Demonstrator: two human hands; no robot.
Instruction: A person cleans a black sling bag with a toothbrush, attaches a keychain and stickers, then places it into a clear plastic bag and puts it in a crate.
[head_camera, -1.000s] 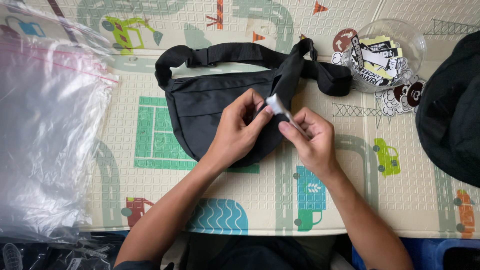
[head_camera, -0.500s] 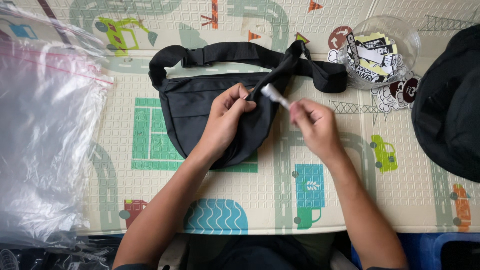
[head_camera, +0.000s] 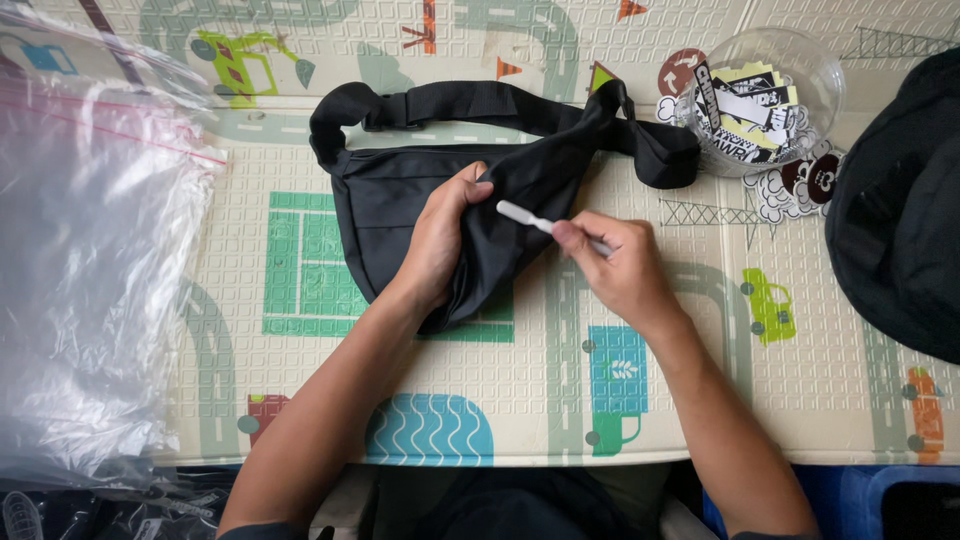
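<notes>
A black waist bag (head_camera: 395, 205) with a wide strap lies on a patterned play mat (head_camera: 700, 400). My left hand (head_camera: 440, 240) pinches a fold of the bag's black fabric near its middle. Just right of the bag, my right hand (head_camera: 620, 265) holds a thin white stick-like tool (head_camera: 525, 217). The tool's flat tip points left toward the fold and the fingers of my left hand. The two hands are a short gap apart.
A heap of clear plastic bags (head_camera: 90, 270) covers the left side. A round clear tub of printed stickers (head_camera: 760, 95) stands at the back right. Another black bag (head_camera: 900, 210) lies at the right edge. The mat's front edge runs close to my body.
My right hand has drawn away to the right with the white tool, opening a gap from my left hand. My left hand keeps its pinch on the bag fabric.
</notes>
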